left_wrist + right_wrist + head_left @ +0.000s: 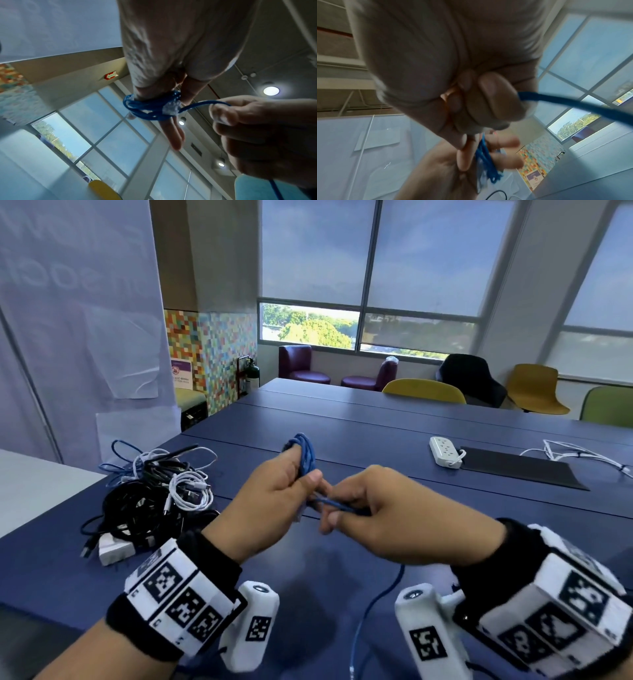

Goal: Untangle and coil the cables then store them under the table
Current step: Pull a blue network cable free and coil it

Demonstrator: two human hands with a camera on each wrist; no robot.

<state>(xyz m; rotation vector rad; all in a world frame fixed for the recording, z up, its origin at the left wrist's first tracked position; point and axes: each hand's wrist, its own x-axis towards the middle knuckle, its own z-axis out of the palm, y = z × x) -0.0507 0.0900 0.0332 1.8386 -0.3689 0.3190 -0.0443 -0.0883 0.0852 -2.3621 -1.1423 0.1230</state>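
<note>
Cables (150,494) lie tangled near the desk's (411,422) left edge. Above its middle the left hand (274,501) grips the blue cable's coil (303,453), loops round its fingers (173,135); the right hand (394,515) pinches the loose tail (370,611). Wrapping well likely means keeping the tail taut, laying turns snugly across the bundle.

blue cable (305,455) — partly coiled, held aloft
</note>
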